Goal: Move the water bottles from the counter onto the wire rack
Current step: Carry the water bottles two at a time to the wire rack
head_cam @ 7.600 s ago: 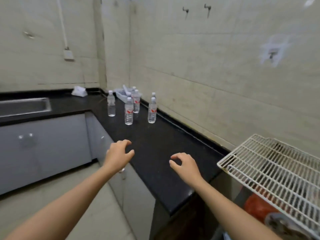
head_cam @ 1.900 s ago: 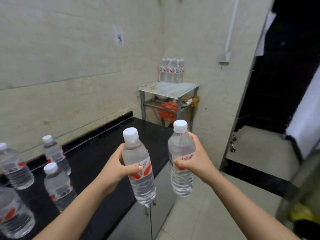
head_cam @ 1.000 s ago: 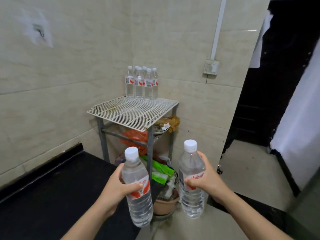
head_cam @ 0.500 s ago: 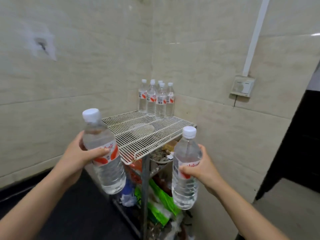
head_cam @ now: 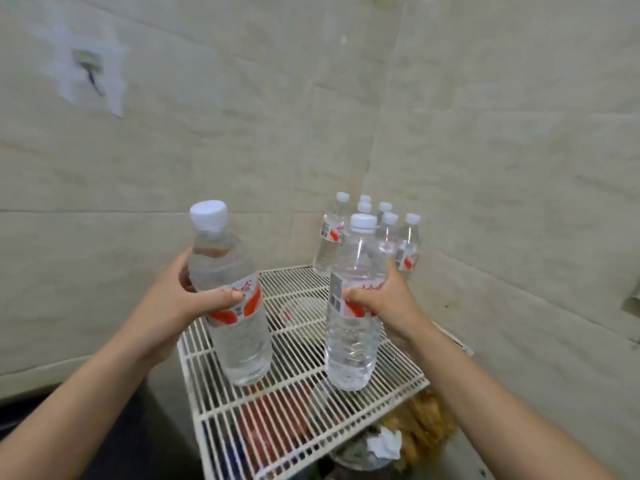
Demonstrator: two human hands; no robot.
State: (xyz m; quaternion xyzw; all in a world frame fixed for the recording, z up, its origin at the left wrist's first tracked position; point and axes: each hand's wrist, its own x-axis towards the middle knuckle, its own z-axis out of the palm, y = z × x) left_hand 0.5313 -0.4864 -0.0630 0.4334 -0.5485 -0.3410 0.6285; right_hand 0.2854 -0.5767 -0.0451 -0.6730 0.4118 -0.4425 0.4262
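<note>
My left hand grips a clear water bottle with a white cap and red label, held upright above the left part of the white wire rack. My right hand grips a second such bottle upright over the rack's middle. Whether their bases touch the wires I cannot tell. Several more water bottles stand together at the rack's far corner against the tiled walls.
Tiled walls meet in a corner right behind the rack. Under the rack's wires lie red and orange bags and crumpled paper. The black counter's end shows at the lower left, beside the rack.
I have come closer to the rack and both hands have moved forward, carrying the two bottles from beside its front edge to above its surface.
</note>
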